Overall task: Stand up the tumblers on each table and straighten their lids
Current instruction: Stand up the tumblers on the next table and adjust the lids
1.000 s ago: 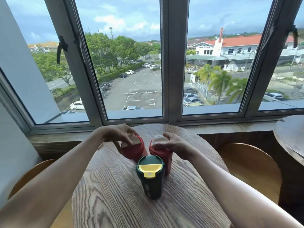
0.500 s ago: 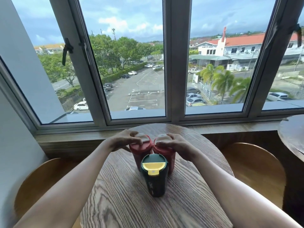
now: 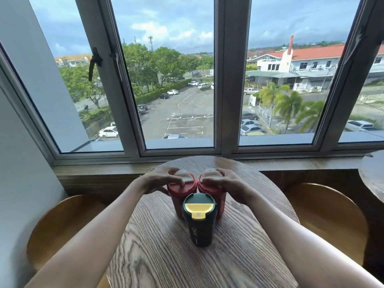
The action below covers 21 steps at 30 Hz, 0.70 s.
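Note:
Three tumblers stand upright in a tight cluster on the round wooden table (image 3: 239, 256). The dark green tumbler (image 3: 200, 227) with a yellow lid flap is nearest me. Behind it stand two red ones side by side, each with a white flap on its lid. My left hand (image 3: 164, 179) grips the lid of the left red tumbler (image 3: 178, 196). My right hand (image 3: 224, 182) grips the lid of the right red tumbler (image 3: 218, 196). Both lids sit flat on their cups.
A wooden window sill (image 3: 104, 169) and a large window lie just behind the table. Wooden chairs (image 3: 332, 221) stand left and right of it. The edge of a second round table (image 3: 374, 175) shows at far right. A grey wall (image 3: 20, 183) closes the left side.
The left red tumbler went from tilted to upright and now stands close against the right one. Both hands stayed on the red lids. My view shifted slightly.

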{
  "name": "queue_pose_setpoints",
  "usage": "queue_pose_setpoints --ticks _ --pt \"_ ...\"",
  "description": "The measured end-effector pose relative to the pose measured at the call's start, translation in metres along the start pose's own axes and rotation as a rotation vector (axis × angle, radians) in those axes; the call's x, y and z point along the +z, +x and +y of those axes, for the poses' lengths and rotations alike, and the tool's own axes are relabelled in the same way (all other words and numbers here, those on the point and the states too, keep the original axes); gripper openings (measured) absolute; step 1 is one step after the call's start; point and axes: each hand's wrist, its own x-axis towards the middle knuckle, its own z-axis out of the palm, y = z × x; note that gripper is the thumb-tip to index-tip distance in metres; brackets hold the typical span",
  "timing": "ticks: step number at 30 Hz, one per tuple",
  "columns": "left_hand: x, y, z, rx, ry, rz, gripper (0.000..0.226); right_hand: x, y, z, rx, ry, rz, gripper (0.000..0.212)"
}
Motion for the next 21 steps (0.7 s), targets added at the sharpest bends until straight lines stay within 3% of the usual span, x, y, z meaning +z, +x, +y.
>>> queue_pose_setpoints --ticks 5,14,18,21 --pt "0.004 -0.003 -0.004 -0.008 -0.051 0.028 0.072 0.002 -0.001 -0.001 -0.001 -0.009 0.018 0.05" --pt "0.025 -0.028 -0.003 0.058 -0.203 0.091 0.022 0.003 -0.004 -0.002 0.017 -0.045 0.029 0.048" --pt "0.037 -0.039 0.007 0.071 -0.252 0.163 0.026 0.005 -0.007 -0.004 0.005 -0.069 0.052 0.058" --pt "0.04 -0.043 0.01 0.07 -0.181 0.183 0.042 0.004 -0.006 -0.005 0.012 -0.087 0.074 0.064"
